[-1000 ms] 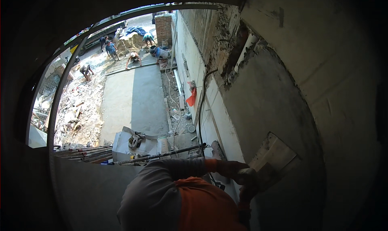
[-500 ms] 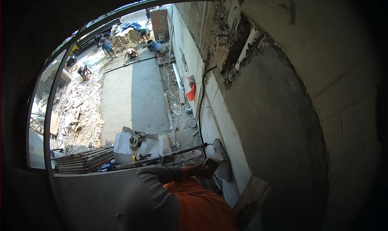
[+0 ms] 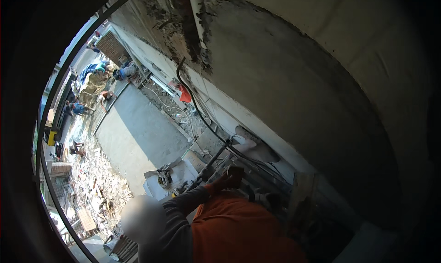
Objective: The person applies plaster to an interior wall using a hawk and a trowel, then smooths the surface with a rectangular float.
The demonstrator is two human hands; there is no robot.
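Neither of my hands shows in the head view. Below me a co-worker in an orange vest (image 3: pixel 239 231) and grey long sleeves stands close to a grey plastered wall (image 3: pixel 298 88). The co-worker's orange-gloved hand (image 3: pixel 226 180) rests on a dark metal rod (image 3: pixel 209 164) that runs out from the wall. A pale wooden board (image 3: pixel 301 194) leans on the wall just right of that person.
Far below lie a grey concrete slab (image 3: pixel 138 134) and rubble (image 3: pixel 92 185), with several people (image 3: pixel 98 79) at the far end. A black cable (image 3: pixel 197 111) runs down the wall past a red-orange object (image 3: pixel 184 95). A pale bundle (image 3: pixel 251 147) sits by the wall.
The view has swung and tilted to the right along the wall. The co-worker's gloved hand has left the board at the wall and come down onto the dark rod.
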